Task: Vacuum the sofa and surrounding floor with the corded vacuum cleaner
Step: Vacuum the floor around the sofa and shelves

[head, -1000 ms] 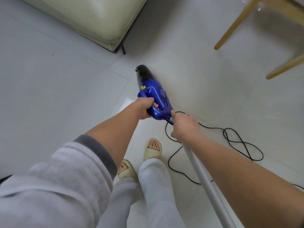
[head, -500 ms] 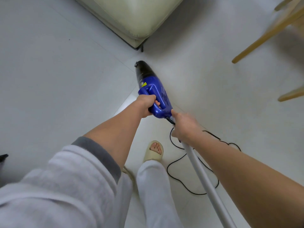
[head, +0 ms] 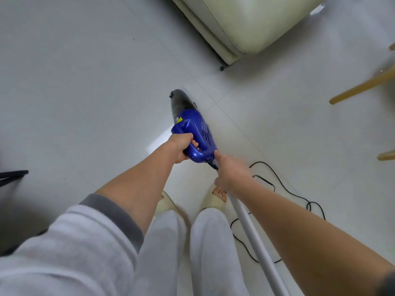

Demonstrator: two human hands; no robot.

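Note:
A blue hand-held vacuum cleaner (head: 196, 129) with a dark front dust cup points away from me over the pale tiled floor (head: 85, 82). My left hand (head: 180, 147) is closed around its handle. My right hand (head: 232, 171) sits just behind the vacuum's rear and grips a grey tube (head: 256, 238) that runs down to the lower right. The black cord (head: 277, 182) trails in loops on the floor at the right. The cream sofa (head: 245, 24) fills the top right, with a small black foot under its corner.
Wooden furniture legs (head: 363, 86) stand at the right edge. A dark object (head: 12, 175) pokes in from the left edge. My feet in beige slippers (head: 215, 198) stand just below the vacuum, beside the cord.
The view has swung left, so the sofa and wooden legs have shifted to the right. Both hands keep their hold; the cord loops show more at the right.

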